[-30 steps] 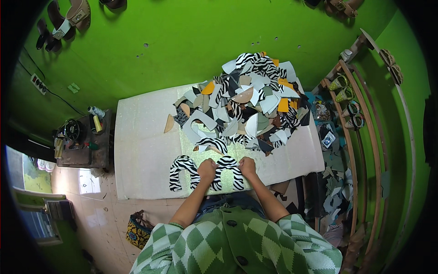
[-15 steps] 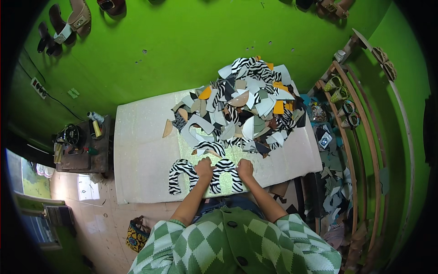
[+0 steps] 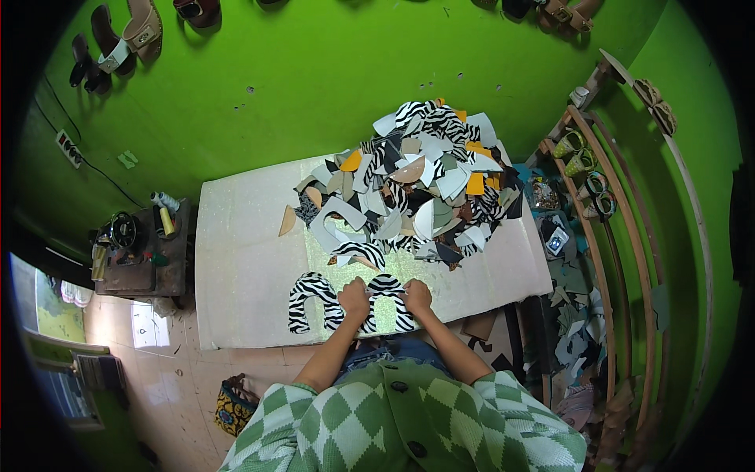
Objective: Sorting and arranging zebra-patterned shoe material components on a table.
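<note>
1. The broad, cream-white rectangular tabletop [image 3: 244,259] supports my work, its near edge close by, presumably for easy reach.
2. Far right, a heap of flat, mixed-colour offcuts [image 3: 405,171] sits beyond my hands, probably to keep it out of their way.
3. Near left lies a zebra-striped, fabric-like arch [image 3: 299,293] (whether I touch it, I cannot tell).
4. A second black-and-white, fabric-like arch [image 3: 384,284] lies between my hands.
5. My left hand [image 3: 354,297] and right hand [image 3: 417,296], curled nearly closed, seem to pinch its opposite sides, likely for steadiness.
</note>
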Motion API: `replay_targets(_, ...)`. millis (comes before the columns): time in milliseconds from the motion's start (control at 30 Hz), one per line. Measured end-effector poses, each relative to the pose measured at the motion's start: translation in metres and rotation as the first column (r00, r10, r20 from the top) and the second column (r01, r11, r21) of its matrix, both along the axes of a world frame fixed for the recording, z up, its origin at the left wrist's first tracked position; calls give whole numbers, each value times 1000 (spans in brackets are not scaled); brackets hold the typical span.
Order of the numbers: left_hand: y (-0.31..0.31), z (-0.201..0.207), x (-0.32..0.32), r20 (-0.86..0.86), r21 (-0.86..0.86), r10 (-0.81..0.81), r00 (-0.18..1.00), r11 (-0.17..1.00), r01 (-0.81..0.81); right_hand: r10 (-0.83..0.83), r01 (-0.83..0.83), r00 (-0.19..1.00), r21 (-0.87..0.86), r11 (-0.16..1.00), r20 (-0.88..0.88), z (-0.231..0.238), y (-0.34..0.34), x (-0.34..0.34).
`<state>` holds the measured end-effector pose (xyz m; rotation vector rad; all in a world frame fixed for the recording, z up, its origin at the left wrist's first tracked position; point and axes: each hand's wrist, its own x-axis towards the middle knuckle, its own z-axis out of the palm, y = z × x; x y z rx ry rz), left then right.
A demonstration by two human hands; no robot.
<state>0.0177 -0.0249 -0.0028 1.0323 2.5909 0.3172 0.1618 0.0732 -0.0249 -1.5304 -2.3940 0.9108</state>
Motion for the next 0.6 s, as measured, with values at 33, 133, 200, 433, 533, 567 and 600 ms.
replay_targets(33,0,0,1,10,11,30,999,999,-30,-6,6,999,12,1000,-33,-1,-2,2)
replay_targets(133,-4,0,-5,172,96,44,984,994,-61,-10,2,995,-78,997,-100,-1,3,7)
replay_targets(200,-9,-2,-12,228,196,21,973,978,-67,6,-15,992,-66,998,-125,1,4,9)
replay_targets(433,-12,8,-30,457,418,-93,885,900,-121,-14,-45,975,-265,963,-220,3,15,9)
replay_targets(533,-14,1,-38,531,433,-89,843,884,-179,-25,-101,942,-354,930,-335,5,25,5)
replay_targets(567,-16,-2,-40,574,457,-91,814,860,-226,4,-148,931,-366,919,-366,7,28,4)
replay_targets(600,-16,-1,-41,659,452,-95,746,843,-293,21,-167,934,-383,909,-357,13,33,3)
